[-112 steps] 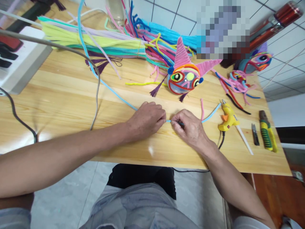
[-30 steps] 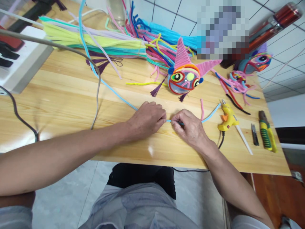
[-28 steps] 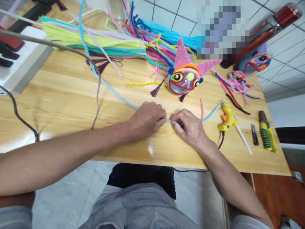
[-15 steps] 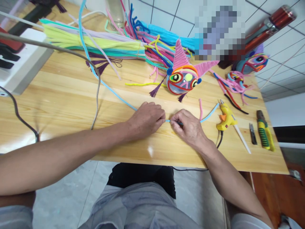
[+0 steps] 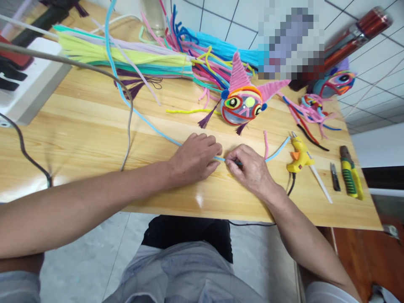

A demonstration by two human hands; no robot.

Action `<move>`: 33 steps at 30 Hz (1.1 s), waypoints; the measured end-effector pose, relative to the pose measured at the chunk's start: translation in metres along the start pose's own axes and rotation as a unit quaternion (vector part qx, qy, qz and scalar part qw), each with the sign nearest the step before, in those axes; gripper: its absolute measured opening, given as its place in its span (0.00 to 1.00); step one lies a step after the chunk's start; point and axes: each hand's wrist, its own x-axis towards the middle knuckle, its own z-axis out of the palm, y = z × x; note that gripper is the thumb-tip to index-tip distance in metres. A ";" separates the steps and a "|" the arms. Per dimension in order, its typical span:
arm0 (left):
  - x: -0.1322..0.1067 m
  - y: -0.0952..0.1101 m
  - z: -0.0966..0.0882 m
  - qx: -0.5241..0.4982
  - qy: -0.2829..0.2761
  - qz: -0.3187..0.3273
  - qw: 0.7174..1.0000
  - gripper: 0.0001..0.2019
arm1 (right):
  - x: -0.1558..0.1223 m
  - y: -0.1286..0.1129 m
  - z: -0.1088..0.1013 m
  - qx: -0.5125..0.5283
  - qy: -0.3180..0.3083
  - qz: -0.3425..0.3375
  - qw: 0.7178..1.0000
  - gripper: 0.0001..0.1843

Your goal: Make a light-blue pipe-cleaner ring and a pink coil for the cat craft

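A long light-blue pipe cleaner (image 5: 148, 123) runs from the far left across the wooden table (image 5: 78, 126) to the middle. My left hand (image 5: 194, 158) rests on the table with its fingers closed on it. My right hand (image 5: 251, 170) pinches the same pipe cleaner a finger's width to the right. Its free end (image 5: 277, 150) curves up toward a yellow glue gun (image 5: 299, 155). A short pink piece (image 5: 265, 143) stands just behind my right hand.
A colourful pipe-cleaner mask (image 5: 243, 103) sits behind my hands. Bundles of pipe cleaners (image 5: 126, 54) lie at the back. At the right are small cutters (image 5: 333, 176) and green-handled pliers (image 5: 351, 176). A grey cable (image 5: 128, 122) and a white box (image 5: 28, 80) lie at the left.
My left hand's fingers have shifted slightly along the pipe cleaner toward my right hand. The view has drifted a little. Nothing else has moved.
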 end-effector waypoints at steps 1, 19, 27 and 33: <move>-0.001 0.001 0.000 0.006 0.005 0.004 1.000 0.09 | 0.000 0.000 0.000 0.001 -0.001 0.001 1.000 0.06; 0.002 0.000 0.001 0.005 -0.010 0.002 1.000 0.10 | 0.000 -0.003 0.000 -0.018 0.002 -0.007 1.000 0.06; 0.001 -0.001 0.003 0.008 0.006 0.009 1.000 0.11 | 0.000 -0.003 -0.001 -0.010 0.004 -0.010 1.000 0.01; 0.001 0.000 0.002 0.007 0.009 0.004 1.000 0.10 | 0.000 -0.003 -0.001 -0.019 0.007 -0.012 1.000 0.02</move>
